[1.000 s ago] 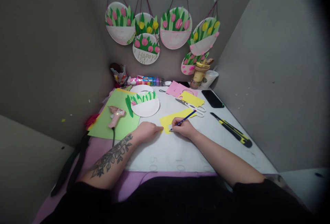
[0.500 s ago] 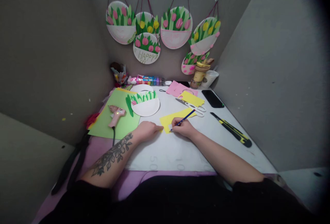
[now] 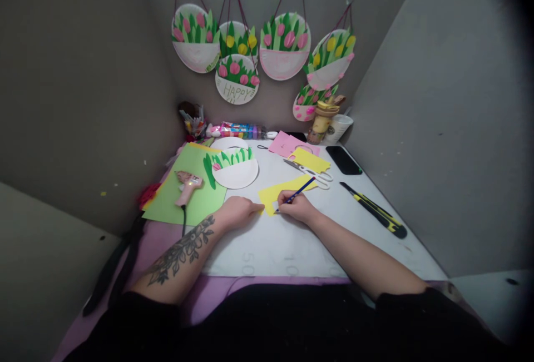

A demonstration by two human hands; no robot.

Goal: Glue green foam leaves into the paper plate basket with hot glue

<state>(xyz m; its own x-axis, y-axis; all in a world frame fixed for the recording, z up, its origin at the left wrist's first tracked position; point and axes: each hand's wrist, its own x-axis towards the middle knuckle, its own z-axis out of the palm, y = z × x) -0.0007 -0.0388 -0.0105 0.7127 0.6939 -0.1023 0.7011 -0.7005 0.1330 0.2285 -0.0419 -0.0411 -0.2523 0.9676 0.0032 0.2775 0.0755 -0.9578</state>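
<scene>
The right hand is curled tight around a blue pencil, its fingers pinched low on the shaft, and the tip rests on the near left part of a yellow paper that lies flat on the desk. The pencil's back end slants up and away to the right of the hand. The left hand lies palm down just to the left, fingers loosely bent and holding nothing, with the fingertips pressing on the near left edge of the same yellow paper.

Beyond the left hand sits a white paper plate basket with green leaves poking out of its top. Further left of that hand a pink glue gun rests on a green sheet. Beyond the right hand lie scissors with white handles, and past them a second yellow piece overlapping pink paper. To the right of the right hand a black and yellow utility knife lies on the desk, with a dark phone further back. On the wall above hang finished plate baskets with pink and yellow tulips.
</scene>
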